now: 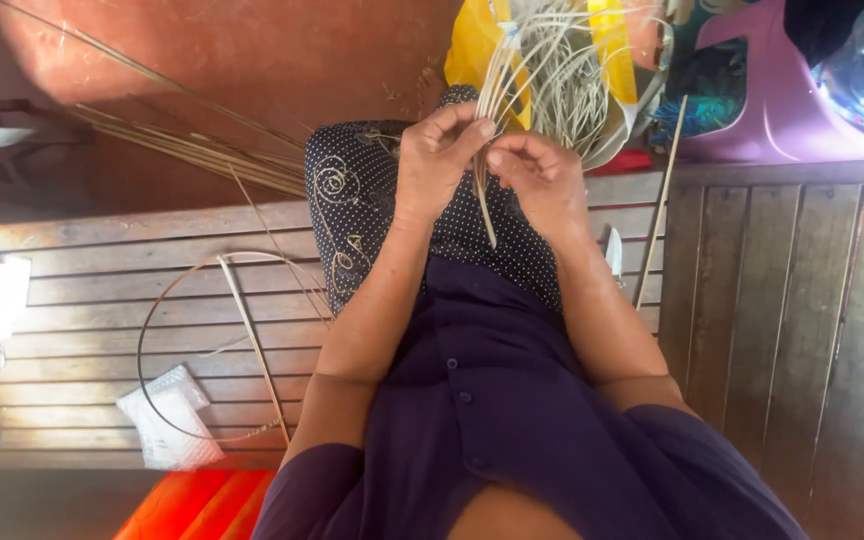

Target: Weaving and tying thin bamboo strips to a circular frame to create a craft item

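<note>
Seen from above, a seated person's left hand (439, 160) and right hand (542, 180), both pinched shut, grip thin pale cane strips (482, 195) over the lap, beside a yellow bag (472, 45); keeping the strands taut and separated seems wise

Slatted wood platform (82, 330) spans the scene; red-brown floor (252, 60) beyond it. Sun glares at the left edge; a purple plastic chair (772, 100) stands top right.
</note>
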